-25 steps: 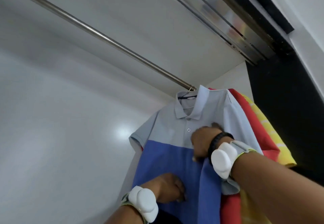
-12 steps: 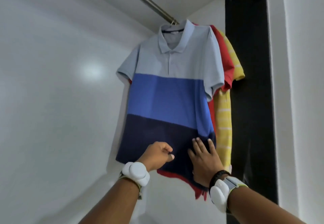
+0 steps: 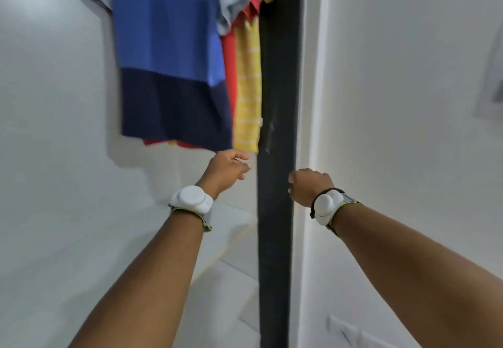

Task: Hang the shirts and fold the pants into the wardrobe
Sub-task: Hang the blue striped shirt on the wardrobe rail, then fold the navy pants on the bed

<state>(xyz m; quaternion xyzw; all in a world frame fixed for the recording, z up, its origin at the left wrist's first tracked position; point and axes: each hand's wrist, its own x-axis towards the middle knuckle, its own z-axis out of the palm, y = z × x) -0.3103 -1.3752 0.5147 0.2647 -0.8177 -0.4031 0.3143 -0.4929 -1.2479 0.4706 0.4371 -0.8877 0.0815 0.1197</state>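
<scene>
A polo shirt [image 3: 168, 56] banded in pale grey, blue and navy hangs inside the white wardrobe at the upper left. Behind it hang a red shirt [image 3: 230, 62] and a yellow striped shirt [image 3: 249, 86]. My left hand [image 3: 227, 169] is just below the shirts' hems, fingers loosely curled, holding nothing and touching no cloth. My right hand [image 3: 309, 185] is further right, in front of the dark wardrobe edge [image 3: 276, 130], fingers curled with nothing in them. The hanging rail is out of view.
The wardrobe's white back wall [image 3: 54, 130] fills the left. White shelves or drawer tops [image 3: 226, 241] lie below the shirts. A white wall [image 3: 408, 102] stands to the right, with a framed panel [image 3: 490, 81] at the far right edge.
Both hands have let go of the banded shirt's hem and dropped below it. The right hand has moved right past the dark edge. The view has tilted downward.
</scene>
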